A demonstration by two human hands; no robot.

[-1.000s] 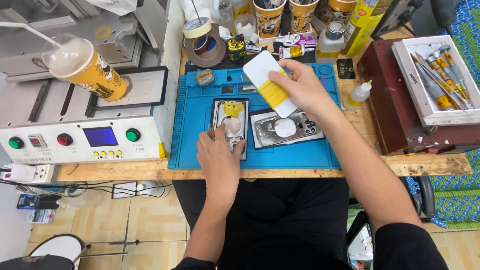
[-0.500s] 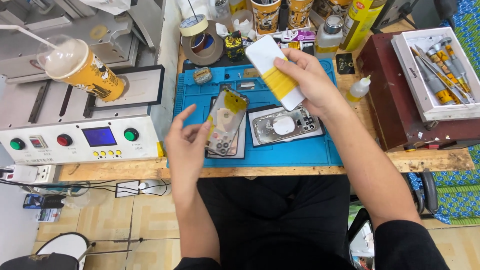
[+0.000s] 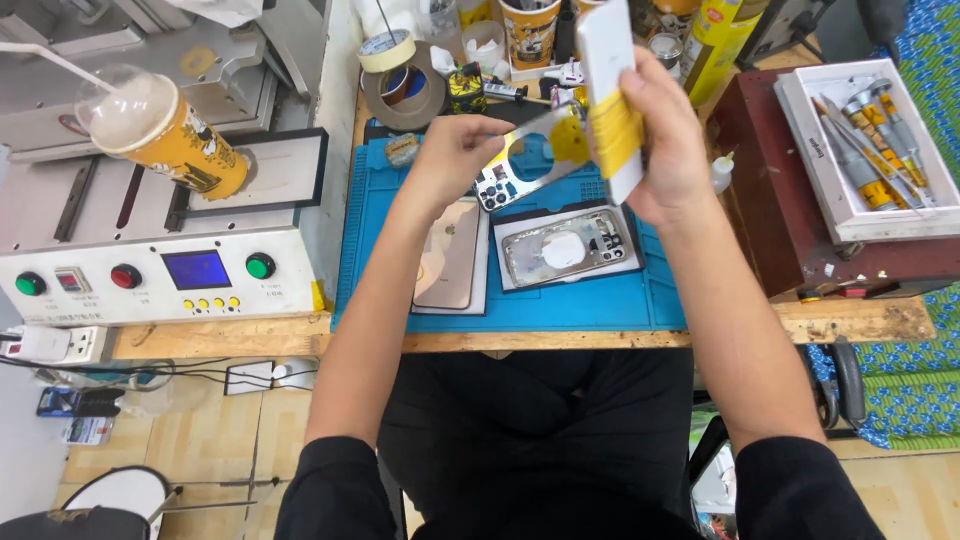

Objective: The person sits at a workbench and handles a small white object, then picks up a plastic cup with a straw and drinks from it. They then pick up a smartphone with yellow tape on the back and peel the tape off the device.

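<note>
The left hand (image 3: 455, 150) pinches a thin silvery phone back frame with a camera cut-out (image 3: 520, 165), lifted above the blue rubber work mat (image 3: 600, 300) on the wooden bench (image 3: 860, 320); the right hand (image 3: 665, 140) is wrapped tight round a white oblong phone-like slab with a yellow band (image 3: 608, 95), held upright just beside the frame. To do this well, I judge the frame needs a light edge grip, kept flat so it does not bend. On the mat lie 1 rose-gold phone back (image 3: 450, 255) and 1 open metal phone housing (image 3: 570, 250). The slab's top is cut off; whether frame and slab touch is hard to tell
</note>
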